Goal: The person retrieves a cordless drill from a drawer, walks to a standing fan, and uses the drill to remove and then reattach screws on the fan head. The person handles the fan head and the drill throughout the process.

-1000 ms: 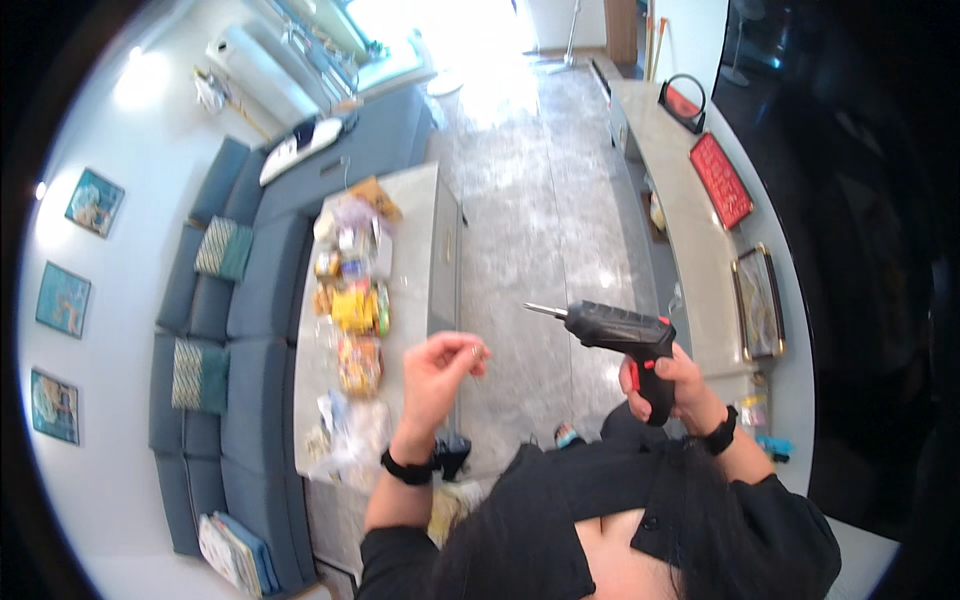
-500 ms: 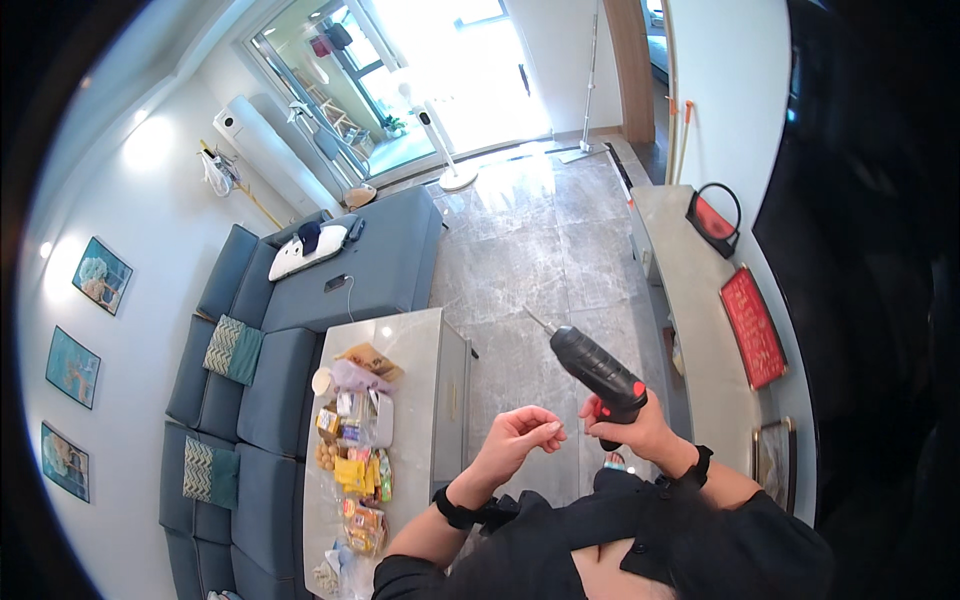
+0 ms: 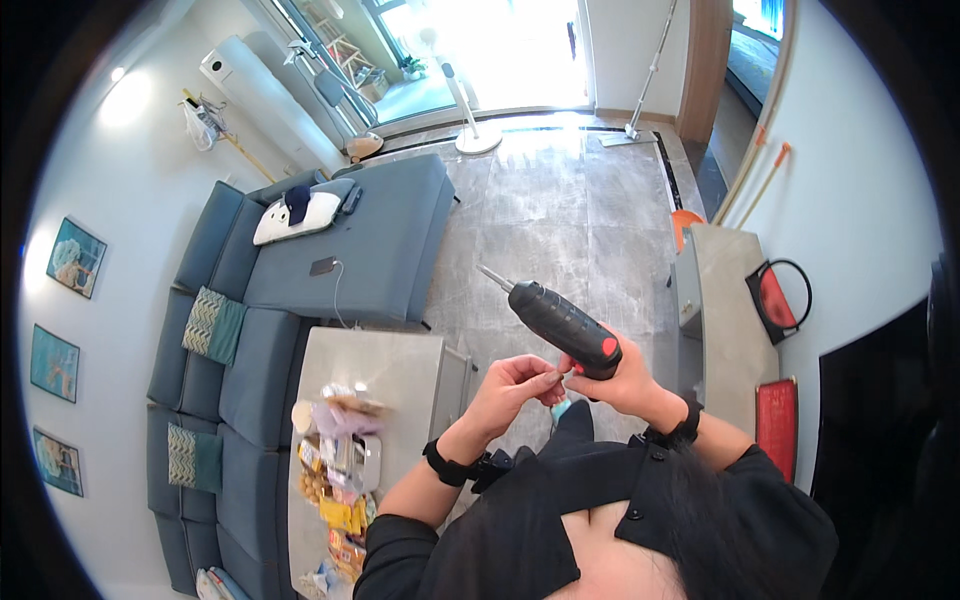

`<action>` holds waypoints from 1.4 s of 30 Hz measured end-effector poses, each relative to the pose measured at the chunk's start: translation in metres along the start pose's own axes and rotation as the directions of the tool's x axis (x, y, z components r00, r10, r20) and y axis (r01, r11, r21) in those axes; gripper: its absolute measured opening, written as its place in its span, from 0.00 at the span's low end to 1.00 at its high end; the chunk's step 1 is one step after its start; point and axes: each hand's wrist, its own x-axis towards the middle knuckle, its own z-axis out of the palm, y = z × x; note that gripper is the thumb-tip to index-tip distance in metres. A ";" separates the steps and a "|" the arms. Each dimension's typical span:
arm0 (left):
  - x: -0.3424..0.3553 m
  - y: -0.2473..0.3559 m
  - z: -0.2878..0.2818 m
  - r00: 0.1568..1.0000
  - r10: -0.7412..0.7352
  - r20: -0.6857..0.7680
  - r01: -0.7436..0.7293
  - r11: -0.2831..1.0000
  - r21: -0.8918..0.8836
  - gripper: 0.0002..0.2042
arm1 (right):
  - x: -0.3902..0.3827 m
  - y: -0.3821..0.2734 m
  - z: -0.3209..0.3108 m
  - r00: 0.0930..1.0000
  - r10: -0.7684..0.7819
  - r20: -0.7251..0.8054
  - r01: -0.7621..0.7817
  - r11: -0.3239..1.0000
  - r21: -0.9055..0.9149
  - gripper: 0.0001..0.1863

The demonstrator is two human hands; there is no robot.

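My right hand [image 3: 625,385] grips a black cordless screwdriver [image 3: 556,322] with red buttons, its long silver bit [image 3: 494,277] pointing forward and left over the floor. My left hand [image 3: 512,388] is held beside it, thumb and fingers pinched close to my right fingertips; whatever they hold is too small to make out. Both hands are in front of my body, between the stone-topped coffee table [image 3: 390,365] on the left and the cabinet on the right. Packaged snacks and bags [image 3: 343,513] lie piled on the table.
A grey-blue sectional sofa [image 3: 263,385] lines the left wall, its chaise [image 3: 380,250] beyond the table. Grey floor tiles [image 3: 540,210] stretch toward a bright glass door, with a white standing device [image 3: 478,140] and a mop [image 3: 628,132] near it. A long cabinet [image 3: 730,345] runs along the right.
My view has shifted toward the room's far end. My left hand has moved right, up to my right hand, and the screwdriver's bit now points more forward than a second ago.
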 end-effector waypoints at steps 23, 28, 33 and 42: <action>0.524 0.207 -0.222 0.992 -0.126 -0.030 0.118 0.976 -0.184 0.09 | 0.550 0.053 -0.247 0.986 -0.105 -0.126 0.076 0.973 -0.218 0.19; 0.606 0.247 -0.290 0.990 -0.099 -0.105 0.074 0.973 -0.221 0.08 | 0.668 0.080 -0.266 0.983 -0.145 -0.113 0.115 0.965 -0.237 0.20; 0.693 0.286 -0.379 0.992 -0.061 -0.107 0.048 0.991 -0.122 0.07 | 0.786 0.111 -0.280 0.977 -0.090 -0.192 0.043 0.971 -0.237 0.18; 0.836 0.363 -0.507 0.989 -0.093 -0.116 0.083 0.993 -0.088 0.08 | 0.950 0.146 -0.322 0.888 0.198 -0.416 -0.234 0.972 -0.038 0.25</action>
